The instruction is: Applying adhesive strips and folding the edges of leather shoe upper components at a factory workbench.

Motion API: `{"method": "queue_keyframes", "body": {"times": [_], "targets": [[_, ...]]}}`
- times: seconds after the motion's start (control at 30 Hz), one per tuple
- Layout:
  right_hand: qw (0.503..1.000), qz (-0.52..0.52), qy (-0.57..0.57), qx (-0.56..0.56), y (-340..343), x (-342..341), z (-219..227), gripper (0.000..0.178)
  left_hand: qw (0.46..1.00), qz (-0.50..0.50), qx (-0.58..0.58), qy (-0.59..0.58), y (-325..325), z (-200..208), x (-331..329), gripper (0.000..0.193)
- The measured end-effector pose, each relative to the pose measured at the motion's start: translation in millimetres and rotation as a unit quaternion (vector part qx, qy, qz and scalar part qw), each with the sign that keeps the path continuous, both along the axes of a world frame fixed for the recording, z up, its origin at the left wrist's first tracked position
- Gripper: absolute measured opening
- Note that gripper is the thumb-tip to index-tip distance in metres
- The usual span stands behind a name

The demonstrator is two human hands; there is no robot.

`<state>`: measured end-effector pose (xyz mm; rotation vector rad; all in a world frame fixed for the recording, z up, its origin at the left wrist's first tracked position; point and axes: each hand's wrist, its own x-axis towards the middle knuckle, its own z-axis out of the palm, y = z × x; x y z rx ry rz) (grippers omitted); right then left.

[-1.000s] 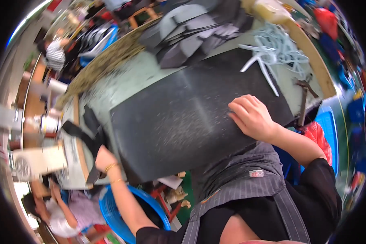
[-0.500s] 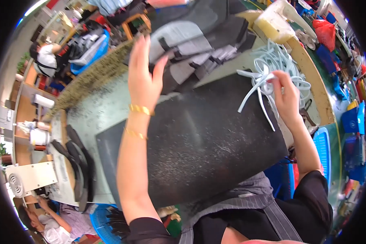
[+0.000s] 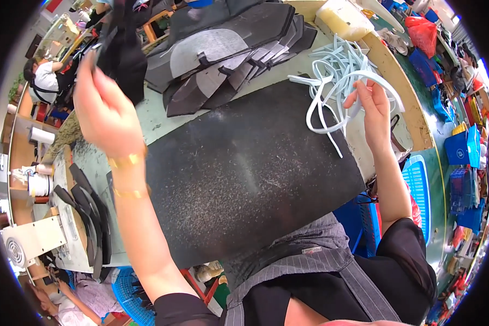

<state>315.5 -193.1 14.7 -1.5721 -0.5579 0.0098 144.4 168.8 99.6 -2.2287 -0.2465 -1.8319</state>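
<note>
The right hand (image 3: 372, 103) is grasping a pale strip (image 3: 392, 91) between thumb and fingers, off the right side of the black mat, with the strip arching over the fingers. The left hand (image 3: 108, 117), blurred, is holding up a dark piece (image 3: 126, 54) at the far left; it is seeming to be pinching it at the edge, though the blur is hiding exactly where the fingers are touching.

Just beyond the right grip, a tangled heap of strips (image 3: 337, 54) is lying at the tabletop's far right, some loops trailing over the mat's corner. For clean handling, the right grip should probably be drawing one strip slowly, keeping it flat and untwisted, so that neighbouring loops are not dragging along. The left grip would do best to be taking a single layer by its edge, carrying it high enough to be clearing the stack of dark pieces (image 3: 217, 51) near it.

Between the arms, the black mat (image 3: 244, 179) is lying aslant and speckled with pale crumbs; brushing these off would likely be keeping surfaces cleaner. Around it, the tabletop (image 3: 157, 117) is showing pale green, and curved dark strips (image 3: 95, 217) are lying beside the mat's left end. Further right, a blue crate (image 3: 418, 179) is standing beyond the right forearm.
</note>
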Motion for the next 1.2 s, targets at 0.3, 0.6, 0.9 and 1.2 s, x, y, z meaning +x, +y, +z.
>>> {"method": "queue_keyframes", "body": {"times": [0.3, 0.6, 0.9, 1.2], "targets": [[0.974, 0.157, 0.136, -0.092, -3, -13, 36, 0.025, 0.904, -0.111, -0.151, 0.386, -161, -127, -166, 0.017], [0.910, 0.346, 0.093, -0.211, 9, -40, 72, 0.016, 0.847, -0.295, -0.218, 0.385, -143, -14, -72, 0.045], [0.763, 0.636, -0.096, 0.063, -103, -15, 83, 0.025, 0.850, -0.347, -0.128, 0.376, -162, -36, 64, 0.015], [0.650, 0.499, 0.171, 0.547, -87, -72, 61, 0.022, 0.871, -0.237, -0.164, 0.397, -139, -53, 43, 0.039]]}}
